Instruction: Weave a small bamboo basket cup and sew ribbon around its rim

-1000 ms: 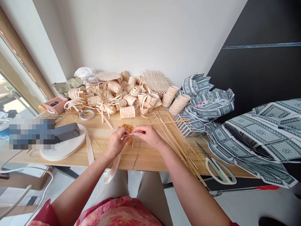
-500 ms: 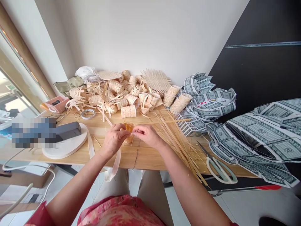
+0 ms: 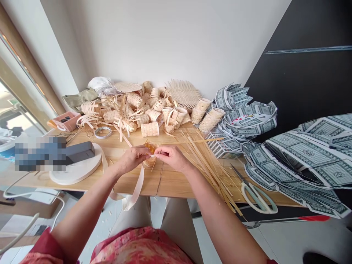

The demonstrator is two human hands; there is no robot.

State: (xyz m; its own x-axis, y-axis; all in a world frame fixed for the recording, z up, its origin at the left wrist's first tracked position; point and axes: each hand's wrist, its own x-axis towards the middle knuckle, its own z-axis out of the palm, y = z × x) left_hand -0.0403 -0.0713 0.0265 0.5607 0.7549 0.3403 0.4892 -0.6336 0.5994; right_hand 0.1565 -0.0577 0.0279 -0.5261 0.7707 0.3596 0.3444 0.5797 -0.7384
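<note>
Both hands meet over the table's front half, fingertips nearly touching. My left hand [image 3: 132, 160] is closed in a pinch on the end of a pale flat ribbon [image 3: 138, 185], which loops down past the table edge. My right hand [image 3: 173, 157] also pinches, thumb against forefinger, at the same small white end between the hands. Just behind the fingers stands a small amber, see-through container [image 3: 150, 147], partly hidden by them. A thin dark thread [image 3: 161, 176] lies to its right.
Small woven baskets [image 3: 150, 129] and loose strips pile up along the wall. Thin bamboo strips [image 3: 202, 159] lie to the right, beside scissors [image 3: 258, 198]. Folded playing-card shapes [image 3: 297, 150] fill the right end. A tape roll [image 3: 103, 132] and white round board [image 3: 79, 172] are left.
My left hand has shifted slightly left and flattened, exposing more of the white ribbon end between the fingertips. The hanging ribbon has swung a little right. My right hand stays nearly in place.
</note>
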